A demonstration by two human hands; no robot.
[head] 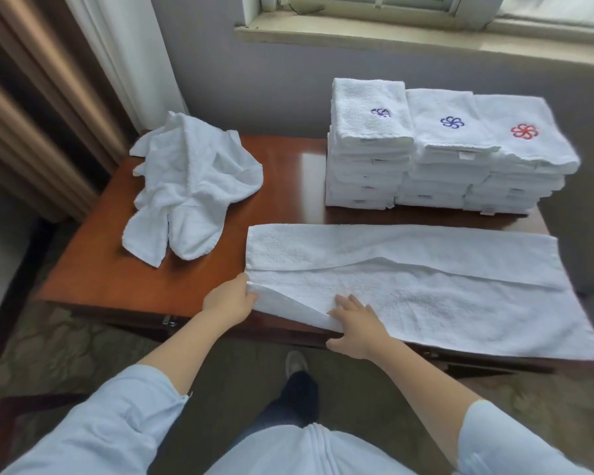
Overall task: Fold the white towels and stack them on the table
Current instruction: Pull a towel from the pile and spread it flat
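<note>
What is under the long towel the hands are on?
The brown table shows around the long towel; its own folded layers overlap. Anything else beneath is covered.

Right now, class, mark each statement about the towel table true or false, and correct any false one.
1. Three stacks of folded towels stand on the table. True.
2. The rightmost stack's top towel bears a blue emblem. False: its emblem is red.
3. The left hand grips the end of the long towel. True.
4. The crumpled towels lie right of the stacks. False: they lie left of them.
5. The right hand rests on the long towel. True.
</note>
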